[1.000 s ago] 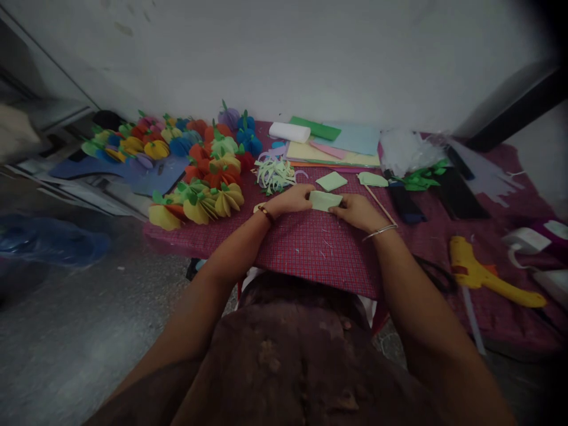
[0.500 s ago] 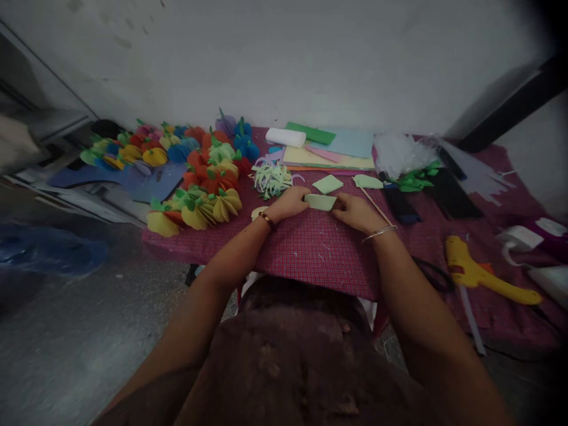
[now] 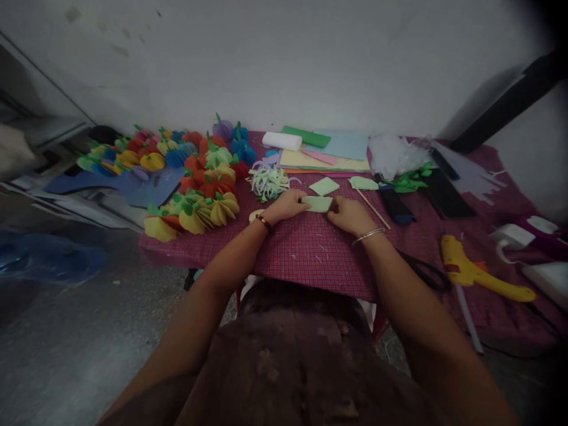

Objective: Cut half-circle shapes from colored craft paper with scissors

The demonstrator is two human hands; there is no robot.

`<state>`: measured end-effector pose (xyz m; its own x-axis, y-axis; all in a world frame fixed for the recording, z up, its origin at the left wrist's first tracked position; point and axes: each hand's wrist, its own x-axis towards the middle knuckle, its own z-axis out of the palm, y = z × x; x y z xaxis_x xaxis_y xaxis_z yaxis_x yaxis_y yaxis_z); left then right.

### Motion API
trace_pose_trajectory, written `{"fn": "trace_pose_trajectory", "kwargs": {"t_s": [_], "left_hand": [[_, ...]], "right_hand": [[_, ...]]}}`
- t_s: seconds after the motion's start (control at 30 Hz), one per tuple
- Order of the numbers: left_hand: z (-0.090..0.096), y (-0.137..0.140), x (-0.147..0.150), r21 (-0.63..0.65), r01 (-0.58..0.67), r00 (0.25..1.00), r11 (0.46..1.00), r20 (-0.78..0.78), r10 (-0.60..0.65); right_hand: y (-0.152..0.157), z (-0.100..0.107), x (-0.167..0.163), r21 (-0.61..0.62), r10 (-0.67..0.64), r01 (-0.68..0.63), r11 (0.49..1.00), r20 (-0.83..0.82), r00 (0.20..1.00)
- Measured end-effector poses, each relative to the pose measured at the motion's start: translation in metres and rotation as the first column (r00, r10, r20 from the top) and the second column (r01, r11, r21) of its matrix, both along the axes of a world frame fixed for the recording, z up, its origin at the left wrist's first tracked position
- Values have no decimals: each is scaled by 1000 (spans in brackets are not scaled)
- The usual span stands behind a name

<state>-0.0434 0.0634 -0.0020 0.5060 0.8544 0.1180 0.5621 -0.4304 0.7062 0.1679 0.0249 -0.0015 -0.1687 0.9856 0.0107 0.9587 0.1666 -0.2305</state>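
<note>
Between my two hands is a pale green paper strip (image 3: 318, 205), held just above the checked tablecloth. My left hand (image 3: 287, 205) pinches its left end. At the other end, the fingers of my right hand (image 3: 350, 214) close on the strip's edge. Right behind it lies a pale green paper piece (image 3: 324, 186). A second pale green cutout (image 3: 364, 183) rests beside a thin wooden stick (image 3: 373, 208) to the right. Near my left hand are a heap of curled paper shreds (image 3: 268, 182) and a round cream piece (image 3: 256, 215), partly covered by my wrist.
Several colourful paper pumpkins (image 3: 208, 177) fill the table's left side. Stacked coloured sheets (image 3: 326, 160) and a white roll (image 3: 282, 141) lie along the wall. To the right are a plastic bag (image 3: 393, 155), scissors (image 3: 428, 273) and a yellow glue gun (image 3: 477, 272) with its cord.
The view has shifted slightly. My right hand has moved a little on the strip's right end, and the strip looks flatter. Both hands still hold it.
</note>
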Motion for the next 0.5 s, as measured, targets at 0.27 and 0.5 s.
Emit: {"fn": "trace_pose_trajectory", "kwargs": {"t_s": [0.27, 0.5], "left_hand": [[-5, 4, -1, -26, -4, 1000, 1000, 31, 4], [-4, 3, 0, -18, -36, 999, 999, 17, 36]], "right_hand": [[1, 3, 4, -39, 48, -50, 998, -66, 997], [-1, 4, -1, -28, 20, -22, 999, -59, 998]]}}
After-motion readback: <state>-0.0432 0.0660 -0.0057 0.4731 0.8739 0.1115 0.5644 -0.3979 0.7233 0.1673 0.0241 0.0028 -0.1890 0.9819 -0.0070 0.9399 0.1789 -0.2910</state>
